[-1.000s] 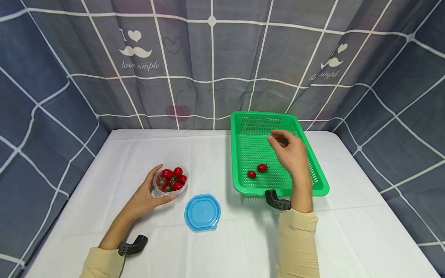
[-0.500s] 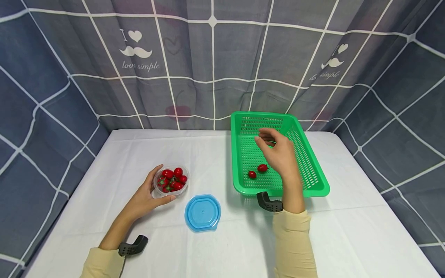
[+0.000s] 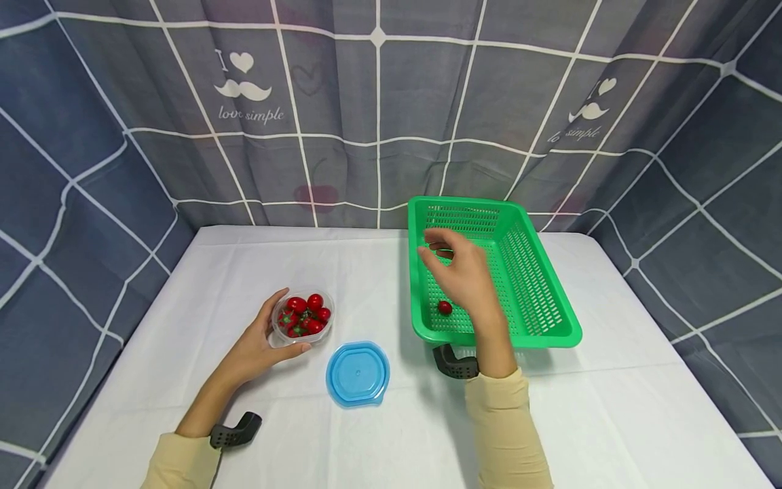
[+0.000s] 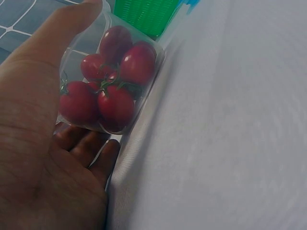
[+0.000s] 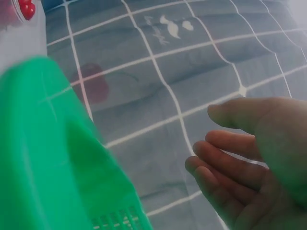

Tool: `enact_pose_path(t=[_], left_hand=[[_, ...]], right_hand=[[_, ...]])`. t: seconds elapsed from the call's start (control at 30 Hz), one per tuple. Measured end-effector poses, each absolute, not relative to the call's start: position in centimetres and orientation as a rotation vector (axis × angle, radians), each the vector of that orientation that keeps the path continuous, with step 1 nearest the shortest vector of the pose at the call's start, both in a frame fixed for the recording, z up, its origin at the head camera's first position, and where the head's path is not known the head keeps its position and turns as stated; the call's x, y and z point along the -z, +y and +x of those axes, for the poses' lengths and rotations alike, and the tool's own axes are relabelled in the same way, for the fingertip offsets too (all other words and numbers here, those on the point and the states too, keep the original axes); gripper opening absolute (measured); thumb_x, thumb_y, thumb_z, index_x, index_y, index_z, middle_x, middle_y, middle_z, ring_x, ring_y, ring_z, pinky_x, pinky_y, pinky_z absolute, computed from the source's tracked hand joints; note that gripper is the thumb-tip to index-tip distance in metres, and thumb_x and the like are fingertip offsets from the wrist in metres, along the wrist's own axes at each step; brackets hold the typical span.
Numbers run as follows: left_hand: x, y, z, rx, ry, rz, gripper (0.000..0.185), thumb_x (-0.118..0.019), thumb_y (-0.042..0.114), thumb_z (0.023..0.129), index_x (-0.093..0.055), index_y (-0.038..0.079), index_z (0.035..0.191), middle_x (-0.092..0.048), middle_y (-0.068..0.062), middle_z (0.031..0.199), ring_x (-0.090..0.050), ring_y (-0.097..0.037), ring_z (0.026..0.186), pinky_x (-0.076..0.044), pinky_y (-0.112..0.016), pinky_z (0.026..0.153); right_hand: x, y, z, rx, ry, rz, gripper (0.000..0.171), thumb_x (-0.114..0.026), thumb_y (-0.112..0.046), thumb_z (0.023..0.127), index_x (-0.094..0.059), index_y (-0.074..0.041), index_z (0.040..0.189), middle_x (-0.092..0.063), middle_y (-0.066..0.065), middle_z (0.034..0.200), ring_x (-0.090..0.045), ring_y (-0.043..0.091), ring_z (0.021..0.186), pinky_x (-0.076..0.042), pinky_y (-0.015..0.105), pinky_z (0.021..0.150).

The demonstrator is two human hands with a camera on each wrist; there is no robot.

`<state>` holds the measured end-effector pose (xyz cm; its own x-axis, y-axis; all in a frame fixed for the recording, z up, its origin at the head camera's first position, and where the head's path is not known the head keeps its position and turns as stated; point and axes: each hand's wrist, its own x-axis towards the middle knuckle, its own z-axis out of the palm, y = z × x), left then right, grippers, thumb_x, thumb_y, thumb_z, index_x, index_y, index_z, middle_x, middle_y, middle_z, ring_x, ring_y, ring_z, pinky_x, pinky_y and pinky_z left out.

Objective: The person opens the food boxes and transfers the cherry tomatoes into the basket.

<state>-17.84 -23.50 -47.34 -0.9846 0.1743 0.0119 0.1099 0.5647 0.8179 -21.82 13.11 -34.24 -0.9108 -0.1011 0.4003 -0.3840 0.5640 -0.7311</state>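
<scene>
Head view: white table (image 3: pixel 391 285) | grey checked curtain (image 3: pixel 379 109) behind | left hand (image 3: pixel 259 350) cups tomato tub (image 3: pixel 302 318) | right hand (image 3: pixel 464 275) loosely spread, holding nothing, over green basket (image 3: pixel 550 299)

Both my forearms wear pale cream-yellow long sleeves, cuffs ending just short of the wrists. A black curved camera mount is strapped under each wrist. My left hand (image 3: pixel 256 350) and right hand (image 3: pixel 467 278) are bare: no gloves, rings or watch visible.
</scene>
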Motion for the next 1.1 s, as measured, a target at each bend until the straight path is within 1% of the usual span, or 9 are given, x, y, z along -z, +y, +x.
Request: enact_pose_path(t=[0.13, 0.27, 0.4, 0.5, 0.6, 0.7, 0.87, 1.1], left_hand=[[47.3, -23.5, -17.8, -1.418, 2.711, 0.247, 0.112, -0.088, 0.041, 0.081, -0.016, 0.025, 0.165, -0.021, -0.021, 0.169, -0.023, -0.049, 0.153, -0.027, -0.067, 0.119], [47.3, -23.5, -17.8, -1.427, 2.705, 0.249, 0.112, -0.088, 0.041, 0.081, -0.017, 0.025, 0.165, -0.021, -0.021, 0.169, -0.024, -0.049, 0.153, -0.027, -0.068, 0.119], [47.3, -23.6, -17.8, -1.427, 2.704, 0.25, 0.112, -0.088, 0.041, 0.081, -0.017, 0.024, 0.165, -0.021, -0.021, 0.169, -0.023, -0.049, 0.153, -0.026, -0.068, 0.119], [47.3, -23.5, -17.8, -1.432, 2.699, 0.252, 0.112, -0.088, 0.041, 0.081, -0.017, 0.023, 0.165, -0.021, -0.021, 0.169, -0.023, -0.049, 0.153, -0.026, -0.068, 0.119], [47.2, -23.5, -17.8, -1.434, 2.699, 0.257, 0.112, -0.088, 0.041, 0.081, -0.017, 0.022, 0.165, -0.021, -0.021, 0.169, -0.024, -0.049, 0.153, -0.026, -0.068, 0.119], [47.2, -23.5, -17.8, -1.439, 2.7, 0.265, 0.112, -0.088, 0.04, 0.081, -0.017, 0.021, 0.165, -0.021, -0.021, 0.169, -0.024, -0.049, 0.153, -0.026, -0.068, 0.119], [47.1, -23.5, -17.8, -1.441, 2.694, 0.255, 0.112, -0.088, 0.041, 0.081, -0.017, 0.021, 0.165, -0.02, -0.021, 0.169, -0.023, -0.05, 0.153, -0.026, -0.069, 0.119], [47.1, -23.5, -17.8, -1.442, 2.689, 0.251, 0.112, -0.088, 0.042, 0.081, -0.016, 0.02, 0.165, -0.021, -0.021, 0.169, -0.024, -0.051, 0.152, -0.026, -0.071, 0.118]], right_hand=[[34.3, 12.1, -21.8, -1.256, -2.502, 0.433, 0.033, -0.072, -0.019, 0.098, -0.068, -0.006, 0.129, -0.071, 0.01, 0.123, -0.068, 0.025, 0.112, -0.056, 0.039, 0.101], [34.5, 11.3, -21.7, -1.242, -2.512, 0.47, 0.034, -0.073, -0.019, 0.098, -0.068, -0.006, 0.129, -0.071, 0.01, 0.123, -0.068, 0.025, 0.112, -0.057, 0.041, 0.101], [34.7, 10.3, -21.5, -1.206, -2.522, 0.518, 0.034, -0.072, -0.018, 0.098, -0.068, -0.005, 0.129, -0.07, 0.009, 0.124, -0.068, 0.026, 0.112, -0.057, 0.04, 0.1], [34.8, 9.4, -21.3, -1.167, -2.529, 0.558, 0.034, -0.072, -0.018, 0.098, -0.068, -0.004, 0.129, -0.071, 0.011, 0.124, -0.069, 0.026, 0.112, -0.058, 0.038, 0.098], [34.9, 8.4, -21.2, -1.135, -2.542, 0.6, 0.035, -0.072, -0.018, 0.098, -0.068, -0.004, 0.13, -0.071, 0.012, 0.125, -0.069, 0.026, 0.112, -0.059, 0.039, 0.097], [35.1, 7.4, -20.9, -1.102, -2.564, 0.634, 0.037, -0.072, -0.019, 0.098, -0.068, -0.005, 0.131, -0.07, 0.012, 0.127, -0.069, 0.025, 0.114, -0.059, 0.04, 0.097], [35.5, 5.8, -20.6, -1.049, -2.596, 0.681, 0.038, -0.073, -0.022, 0.097, -0.067, -0.007, 0.132, -0.07, 0.009, 0.129, -0.069, 0.024, 0.113, -0.06, 0.039, 0.094], [36.0, 3.8, -19.9, -1.013, -2.629, 0.764, 0.04, -0.071, -0.024, 0.098, -0.065, -0.01, 0.135, -0.069, 0.008, 0.132, -0.07, 0.026, 0.113, -0.061, 0.04, 0.091]])
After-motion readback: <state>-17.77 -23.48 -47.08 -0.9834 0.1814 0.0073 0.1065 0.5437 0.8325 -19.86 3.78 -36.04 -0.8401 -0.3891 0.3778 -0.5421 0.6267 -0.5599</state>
